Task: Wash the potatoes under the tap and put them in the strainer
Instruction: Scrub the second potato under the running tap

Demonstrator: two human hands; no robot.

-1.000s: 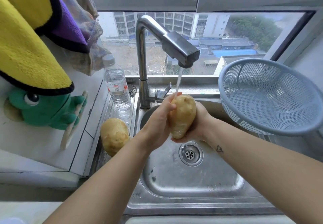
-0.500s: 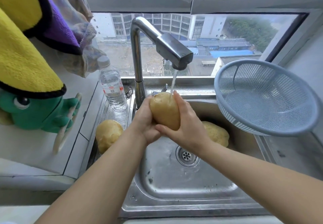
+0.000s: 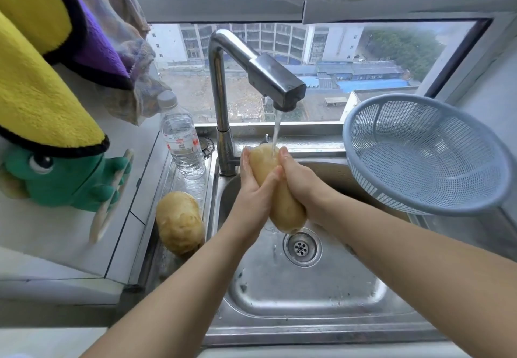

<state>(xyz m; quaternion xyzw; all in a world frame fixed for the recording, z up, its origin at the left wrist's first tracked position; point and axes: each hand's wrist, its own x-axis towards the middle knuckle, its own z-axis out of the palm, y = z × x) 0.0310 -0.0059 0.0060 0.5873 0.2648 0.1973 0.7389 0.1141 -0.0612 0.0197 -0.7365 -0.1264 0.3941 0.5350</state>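
A long, pale-yellow potato (image 3: 275,190) stands almost upright over the stainless-steel sink (image 3: 293,301), its top end under the thin stream of water (image 3: 276,131) falling from the chrome angled tap (image 3: 251,78). The left hand (image 3: 253,190) clasps its left side and the right hand (image 3: 302,187) its right side, fingers curled round it from both flanks, with the lower tip showing just above the round metal drain (image 3: 301,248). The basin floor is wet and dull, with spots and streaks.

On the steel ledge left of the basin lies a second, rounder brown-yellow potato (image 3: 180,222), and behind it stands a clear plastic water bottle (image 3: 181,139) with a grey cap. Right of the tap a grey-blue plastic mesh strainer (image 3: 425,156) sits tilted at the sink's right edge, its open side facing the hands.

Left, on the white tiled counter (image 3: 56,245), a green plush toy (image 3: 64,178) sits below hanging yellow (image 3: 36,100) and purple (image 3: 95,47) fleece cloths. Behind the tap, a window (image 3: 335,58) looks down on buildings and trees.
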